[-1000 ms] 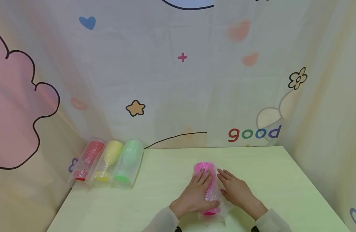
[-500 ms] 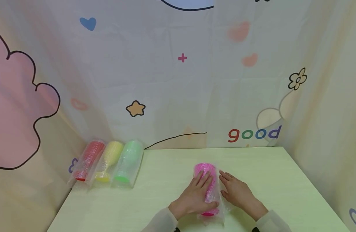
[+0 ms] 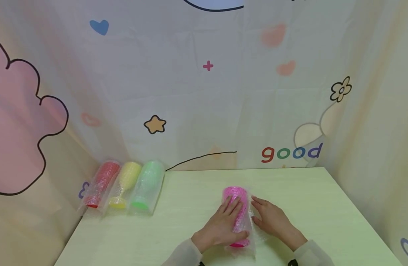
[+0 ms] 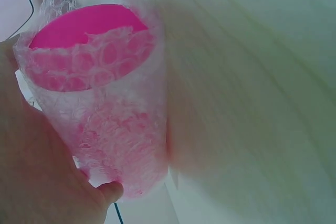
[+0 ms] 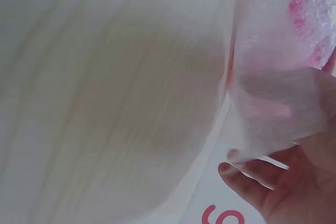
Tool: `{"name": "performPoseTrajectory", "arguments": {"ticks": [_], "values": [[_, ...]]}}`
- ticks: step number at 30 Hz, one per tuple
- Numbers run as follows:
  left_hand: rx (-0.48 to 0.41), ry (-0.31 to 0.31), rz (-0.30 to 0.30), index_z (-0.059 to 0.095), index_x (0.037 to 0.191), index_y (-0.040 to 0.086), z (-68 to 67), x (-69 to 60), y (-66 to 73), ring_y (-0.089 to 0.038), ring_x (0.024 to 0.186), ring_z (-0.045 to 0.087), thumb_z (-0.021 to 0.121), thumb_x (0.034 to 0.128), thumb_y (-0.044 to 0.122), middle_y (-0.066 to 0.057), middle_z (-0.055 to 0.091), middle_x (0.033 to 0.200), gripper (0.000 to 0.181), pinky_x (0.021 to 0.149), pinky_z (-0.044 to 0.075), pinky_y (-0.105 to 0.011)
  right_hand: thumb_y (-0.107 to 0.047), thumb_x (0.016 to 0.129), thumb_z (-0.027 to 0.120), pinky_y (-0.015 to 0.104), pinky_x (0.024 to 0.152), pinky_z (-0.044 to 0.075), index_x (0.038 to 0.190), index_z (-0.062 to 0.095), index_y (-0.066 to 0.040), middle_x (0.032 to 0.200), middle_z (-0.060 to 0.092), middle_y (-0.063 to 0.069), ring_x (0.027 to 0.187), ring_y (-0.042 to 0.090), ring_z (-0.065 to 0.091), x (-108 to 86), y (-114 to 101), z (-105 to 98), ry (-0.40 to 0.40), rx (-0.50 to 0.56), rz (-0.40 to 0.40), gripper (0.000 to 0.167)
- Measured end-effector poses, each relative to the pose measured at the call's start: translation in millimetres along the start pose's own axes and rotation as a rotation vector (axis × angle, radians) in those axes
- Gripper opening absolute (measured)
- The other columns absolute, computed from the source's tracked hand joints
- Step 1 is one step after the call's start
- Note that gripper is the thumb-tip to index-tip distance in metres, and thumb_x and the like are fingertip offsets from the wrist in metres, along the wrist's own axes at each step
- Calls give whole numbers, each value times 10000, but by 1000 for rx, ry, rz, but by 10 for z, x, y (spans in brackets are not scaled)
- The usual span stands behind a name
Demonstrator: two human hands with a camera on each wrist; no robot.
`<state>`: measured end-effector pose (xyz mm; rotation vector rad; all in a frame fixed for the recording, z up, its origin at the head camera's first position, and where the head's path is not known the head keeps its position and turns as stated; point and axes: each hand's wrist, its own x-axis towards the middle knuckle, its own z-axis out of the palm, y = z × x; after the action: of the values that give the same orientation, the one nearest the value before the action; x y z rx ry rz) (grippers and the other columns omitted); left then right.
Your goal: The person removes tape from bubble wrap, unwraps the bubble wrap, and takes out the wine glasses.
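Observation:
In the head view, a bright pink stemware-like piece (image 3: pixel 240 221), wrapped in bubble wrap, lies lengthwise on the table; the wrap and a hand hide part of its shape. My left hand (image 3: pixel 220 225) rests on top with fingers spread and the thumb toward its near end. The left wrist view shows the round pink end (image 4: pixel 94 45) under clear bubbles. At the right side, my right hand (image 3: pixel 274 221) has its fingers extended along the wrap's loose edge. A translucent flap of bubble wrap (image 5: pixel 278 108) lies against that hand in the right wrist view.
At the table's back left corner, three wrapped pieces lie side by side: red (image 3: pixel 102 184), yellow (image 3: pixel 125 184) and green (image 3: pixel 146 186). The pale table (image 3: pixel 190 188) meets a printed curtain (image 3: pixel 177 81) at the back, and curtains hang at both sides.
The hands and the pink wrapped piece stay in nearly the same place. The loose wrap at the right shifts slightly by my right hand.

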<state>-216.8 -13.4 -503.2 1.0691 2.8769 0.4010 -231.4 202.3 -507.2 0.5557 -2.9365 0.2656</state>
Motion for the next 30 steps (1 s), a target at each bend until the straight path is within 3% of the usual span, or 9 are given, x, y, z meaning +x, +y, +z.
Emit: {"name": "performPoseTrajectory", "arguments": {"ticks": [5,8,13,18,23,30], "values": [[12,37,3,161,1584,125,5,-20,-16,-251,1553,13,440,923,634,-8,69,1676,880,1252,159,-400,-214,830,766,483,924,548,1186,670,-37,1279,632,123,1097,322,656,92,8,-25,132,65,-6,409],[-25,33,-16,150,1588,148,-9,-19,-15,-245,1554,8,460,914,633,4,56,1677,886,1243,189,-435,-193,828,770,477,871,572,1188,658,-47,1239,626,143,1007,319,684,160,11,-82,162,105,20,404],[-88,28,-54,109,1595,193,-53,31,1,-232,1555,-4,490,898,623,11,34,1678,903,1239,185,-476,-205,874,724,477,819,581,1193,644,-14,1106,707,169,921,320,701,284,22,-192,83,200,133,381],[-87,56,-67,131,1593,192,-107,140,38,-246,1554,16,496,904,618,-24,77,1674,888,1235,169,-515,-192,909,683,383,704,576,1063,697,-13,904,740,109,767,225,665,384,39,-204,-4,279,189,236],[-38,30,-99,153,1590,212,-79,245,96,-224,1553,-16,470,903,652,14,64,1673,875,1237,134,-535,-129,925,655,257,568,481,915,716,-52,740,678,10,623,125,536,406,57,-171,-1,322,211,99],[-24,16,-114,126,1591,188,-31,255,153,-218,1551,-54,486,898,650,45,15,1674,907,1242,127,-516,-108,941,628,244,520,459,909,704,-42,652,602,-13,544,96,531,354,98,-216,0,361,227,106]]}}
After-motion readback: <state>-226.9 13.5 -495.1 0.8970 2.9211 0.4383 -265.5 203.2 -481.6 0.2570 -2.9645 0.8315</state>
